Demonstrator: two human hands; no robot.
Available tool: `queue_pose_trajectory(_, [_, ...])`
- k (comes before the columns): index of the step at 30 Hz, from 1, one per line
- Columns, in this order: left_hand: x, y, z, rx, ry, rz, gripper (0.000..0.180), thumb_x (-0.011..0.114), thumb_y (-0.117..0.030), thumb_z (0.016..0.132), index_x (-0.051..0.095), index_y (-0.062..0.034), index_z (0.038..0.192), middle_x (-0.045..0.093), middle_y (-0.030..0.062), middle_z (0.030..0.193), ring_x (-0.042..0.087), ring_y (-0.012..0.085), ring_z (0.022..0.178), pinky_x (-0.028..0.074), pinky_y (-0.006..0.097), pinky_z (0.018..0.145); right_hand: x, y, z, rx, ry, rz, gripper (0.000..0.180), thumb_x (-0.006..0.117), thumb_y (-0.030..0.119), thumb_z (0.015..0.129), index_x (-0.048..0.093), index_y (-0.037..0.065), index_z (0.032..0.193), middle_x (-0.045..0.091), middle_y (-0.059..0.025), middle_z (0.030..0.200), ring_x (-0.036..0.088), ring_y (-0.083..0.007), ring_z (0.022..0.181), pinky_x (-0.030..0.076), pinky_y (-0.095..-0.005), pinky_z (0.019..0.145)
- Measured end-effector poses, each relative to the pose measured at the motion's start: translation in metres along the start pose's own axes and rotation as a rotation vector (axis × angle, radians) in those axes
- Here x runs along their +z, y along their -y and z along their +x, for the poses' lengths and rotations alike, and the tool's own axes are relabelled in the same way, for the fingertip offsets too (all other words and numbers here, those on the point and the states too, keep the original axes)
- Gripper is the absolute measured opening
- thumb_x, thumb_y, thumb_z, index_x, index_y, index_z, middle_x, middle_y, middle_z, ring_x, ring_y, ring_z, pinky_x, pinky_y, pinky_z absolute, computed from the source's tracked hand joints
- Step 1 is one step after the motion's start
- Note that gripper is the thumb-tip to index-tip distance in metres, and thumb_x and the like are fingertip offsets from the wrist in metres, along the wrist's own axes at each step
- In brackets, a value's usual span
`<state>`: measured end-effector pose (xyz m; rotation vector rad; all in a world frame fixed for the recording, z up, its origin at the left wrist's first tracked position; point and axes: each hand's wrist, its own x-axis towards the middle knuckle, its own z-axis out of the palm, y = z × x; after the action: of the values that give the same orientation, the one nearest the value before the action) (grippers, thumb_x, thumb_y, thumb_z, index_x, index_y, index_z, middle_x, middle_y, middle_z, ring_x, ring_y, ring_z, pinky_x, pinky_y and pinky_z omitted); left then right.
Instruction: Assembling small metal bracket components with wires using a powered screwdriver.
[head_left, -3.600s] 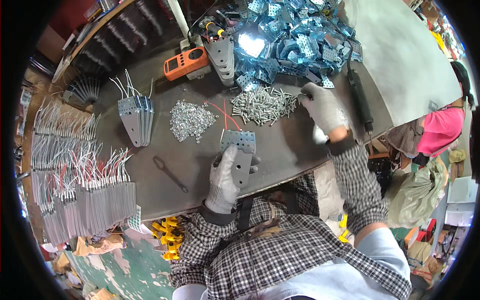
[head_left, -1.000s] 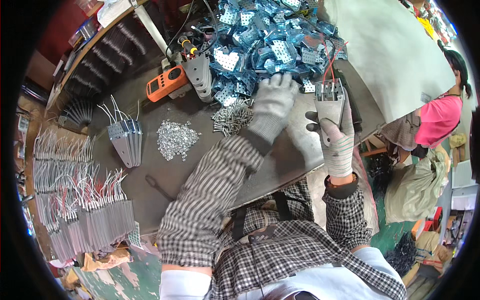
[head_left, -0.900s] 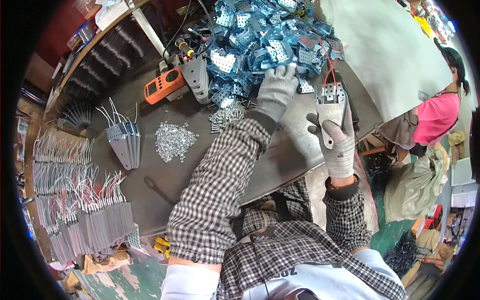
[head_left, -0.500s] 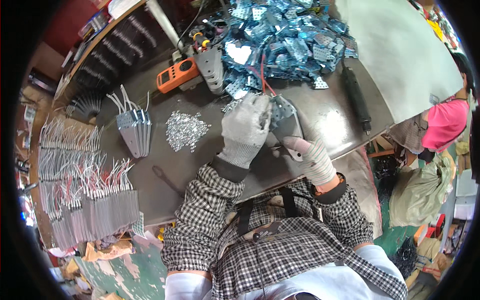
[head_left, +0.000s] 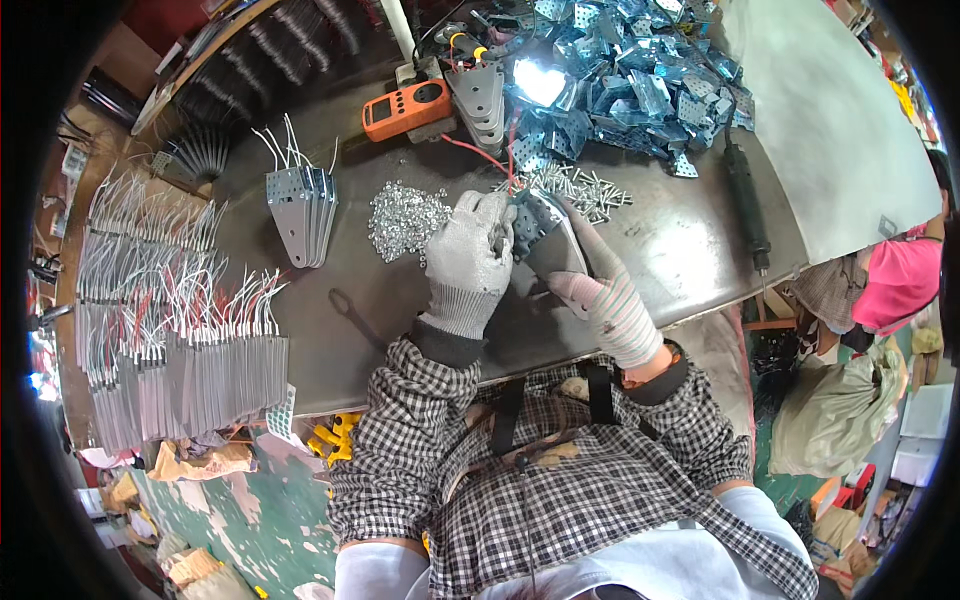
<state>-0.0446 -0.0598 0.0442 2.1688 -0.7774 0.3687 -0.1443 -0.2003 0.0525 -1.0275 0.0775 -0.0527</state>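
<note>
A grey tapered metal plate (head_left: 552, 252), with a blue-filmed perforated end and red wires at its far tip, is held above the table. My right hand (head_left: 610, 290), in a striped glove, grips the plate from its right side, thumb across the near part. My left hand (head_left: 468, 250), in a grey knit glove, is closed at the plate's left edge. Its fingertips are pinched together, and whatever they hold is too small to make out. Beside it lies a heap of small shiny nuts (head_left: 405, 218). Beyond the plate, silver screws (head_left: 590, 192) are scattered.
Blue-filmed perforated metal pieces (head_left: 640, 85) are piled at the back. An orange meter (head_left: 407, 110) sits near stacked grey plates (head_left: 478, 100). A black power screwdriver (head_left: 745, 200) lies right. Assembled plates with white wires (head_left: 302, 215) stand left, beside rows of wired strips (head_left: 215, 370).
The view has shifted, so the table's things appear further right and the screws are uncovered. Both hands still hold close to the plate; my left hand sits slightly lower along its edge.
</note>
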Motion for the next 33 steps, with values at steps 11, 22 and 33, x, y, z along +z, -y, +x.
queue_pose_trajectory(11, [0.04, 0.02, -0.029, -0.613, -0.216, -0.869, 0.007, 0.057, 0.001, 0.095, 0.061, -0.0027, 0.099, 0.057, -0.0034, 0.086, 0.049, 0.0049, 0.067, 0.043, 0.022, 0.058, 0.005, -0.058, -0.001, -0.232, -0.128, -0.614, 0.072, 0.05, -0.005, 0.083, 0.03, 0.006, 0.151, 0.058, -0.0184, 0.123, 0.059, -0.0287, 0.11, 0.046, -0.0337, 0.098])
queue_pose_trajectory(22, [0.04, 0.037, -0.025, -0.559, -0.119, -0.752, 0.017, 0.067, -0.015, 0.091, 0.056, -0.0054, 0.083, 0.055, -0.004, 0.075, 0.047, 0.0027, 0.067, 0.042, 0.023, 0.062, 0.016, -0.087, -0.002, -0.378, -0.169, -0.996, 0.08, 0.05, -0.014, 0.071, 0.034, 0.006, 0.147, 0.049, -0.0232, 0.135, 0.049, -0.0426, 0.122, 0.044, -0.0438, 0.101])
queue_pose_trajectory(33, [-0.044, 0.071, -0.044, -0.302, 0.308, 0.437, 0.008, 0.054, -0.005, 0.087, 0.062, -0.0046, 0.089, 0.064, 0.0094, 0.077, 0.065, 0.0245, 0.069, 0.05, 0.033, 0.059, 0.015, -0.083, -0.001, -0.424, -0.116, -0.996, 0.079, 0.049, -0.016, 0.069, 0.037, 0.004, 0.145, 0.046, -0.0216, 0.14, 0.045, -0.044, 0.126, 0.04, -0.0447, 0.106])
